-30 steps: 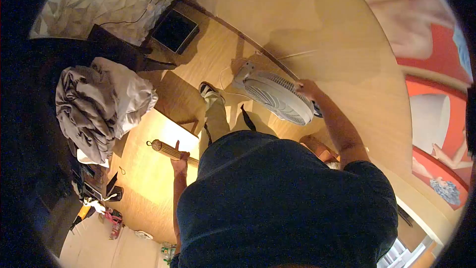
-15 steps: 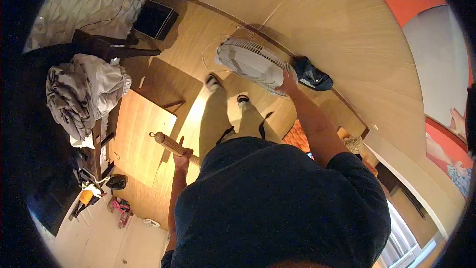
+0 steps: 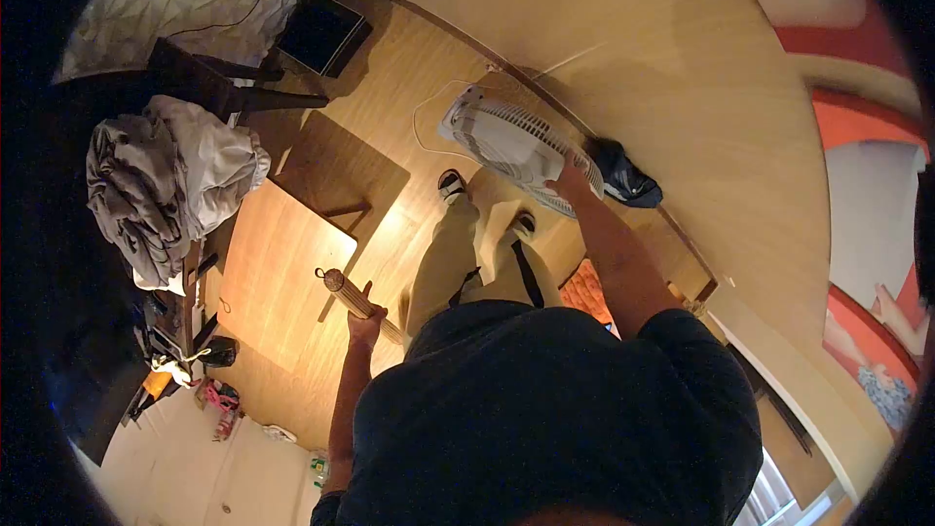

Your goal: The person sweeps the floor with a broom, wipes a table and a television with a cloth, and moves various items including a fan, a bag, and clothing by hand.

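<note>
My left hand (image 3: 366,324) is wrapped round a brown ribbed stick (image 3: 351,293) with a small ring at its upper end; the stick's lower part passes beside my trousers. My right hand (image 3: 573,183) is on the near right end of a white fan (image 3: 511,144), which stands on the floor by the wall. Its fingers lie over the fan's rim and are partly hidden. A cord loops out from the fan's far left side. A dark bag (image 3: 626,175) rests against the wall just right of the fan.
A low wooden table (image 3: 282,268) is at the left, beside piled grey clothes (image 3: 161,180). A dark stool (image 3: 219,83) and a black box (image 3: 323,34) are at the upper left. An orange cushion (image 3: 586,292) lies right of my legs.
The view has shifted, and the fan appears slightly lower and to the right. My feet have changed position on the floor. Both hands keep their holds.
</note>
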Available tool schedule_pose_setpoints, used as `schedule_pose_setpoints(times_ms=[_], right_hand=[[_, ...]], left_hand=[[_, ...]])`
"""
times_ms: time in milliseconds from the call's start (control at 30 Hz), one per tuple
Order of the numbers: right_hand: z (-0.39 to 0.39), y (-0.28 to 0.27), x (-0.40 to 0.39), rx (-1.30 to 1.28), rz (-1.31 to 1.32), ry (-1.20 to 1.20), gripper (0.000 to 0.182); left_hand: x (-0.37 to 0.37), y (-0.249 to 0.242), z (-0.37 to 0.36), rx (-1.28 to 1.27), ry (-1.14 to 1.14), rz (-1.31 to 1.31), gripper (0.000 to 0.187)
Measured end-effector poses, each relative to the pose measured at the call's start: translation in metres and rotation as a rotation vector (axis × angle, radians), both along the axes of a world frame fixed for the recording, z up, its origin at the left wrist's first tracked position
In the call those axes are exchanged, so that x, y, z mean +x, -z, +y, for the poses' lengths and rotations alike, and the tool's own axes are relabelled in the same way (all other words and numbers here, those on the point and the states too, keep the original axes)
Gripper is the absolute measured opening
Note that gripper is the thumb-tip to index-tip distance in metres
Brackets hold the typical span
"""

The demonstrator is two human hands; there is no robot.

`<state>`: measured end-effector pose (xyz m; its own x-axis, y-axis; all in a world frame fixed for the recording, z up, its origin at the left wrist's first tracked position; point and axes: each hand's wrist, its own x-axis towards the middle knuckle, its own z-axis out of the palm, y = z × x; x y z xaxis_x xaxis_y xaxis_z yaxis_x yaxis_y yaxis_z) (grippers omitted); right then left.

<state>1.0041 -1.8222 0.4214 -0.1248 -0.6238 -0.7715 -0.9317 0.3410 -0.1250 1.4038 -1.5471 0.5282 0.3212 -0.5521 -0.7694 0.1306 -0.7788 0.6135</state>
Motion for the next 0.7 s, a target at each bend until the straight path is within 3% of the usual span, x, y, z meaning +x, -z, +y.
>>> schedule_pose_setpoints(times_ms=[33,100,167,233,300,333,367,433,500,633,700], right_hand=[[-0.001,0.020,-0.002,-0.001,0.003,-0.006,0.100],[0.000,0.050,-0.007,-0.003,0.154,-0.111,0.094],[-0.008,0.020,0.005,0.030,0.175,-0.067,0.090],[-0.013,0.000,0.013,0.062,0.148,0.010,0.089],[-0.025,0.003,0.018,0.140,0.262,-0.085,0.086],[-0.027,0.032,0.007,0.134,0.260,-0.088,0.086],[-0.022,0.082,-0.014,0.070,0.266,-0.249,0.083],[-0.026,0.092,-0.014,0.006,0.271,-0.400,0.080],[-0.043,0.029,0.013,0.050,0.272,-0.083,0.073],[-0.053,0.003,0.023,0.105,0.297,-0.140,0.070],[-0.056,-0.005,0.025,0.008,0.275,-0.079,0.068]], left_hand=[[0.003,0.007,-0.002,-0.011,0.027,-0.018,0.063],[0.011,0.020,-0.006,-0.072,0.040,-0.013,0.025],[0.008,-0.002,-0.034,-0.040,0.072,-0.048,0.030],[0.012,-0.006,-0.043,-0.023,0.222,-0.073,0.061],[0.016,-0.001,-0.041,-0.018,0.230,-0.094,0.060],[0.017,-0.001,-0.041,-0.035,0.234,-0.099,0.058],[0.019,-0.002,-0.039,-0.050,0.242,-0.105,0.056],[0.027,0.007,-0.030,-0.101,0.254,-0.080,0.054],[0.027,0.001,-0.034,-0.036,0.273,-0.103,0.054],[0.029,-0.008,-0.046,-0.024,0.300,-0.077,0.056],[0.033,-0.004,-0.041,-0.023,0.334,-0.088,0.056]])
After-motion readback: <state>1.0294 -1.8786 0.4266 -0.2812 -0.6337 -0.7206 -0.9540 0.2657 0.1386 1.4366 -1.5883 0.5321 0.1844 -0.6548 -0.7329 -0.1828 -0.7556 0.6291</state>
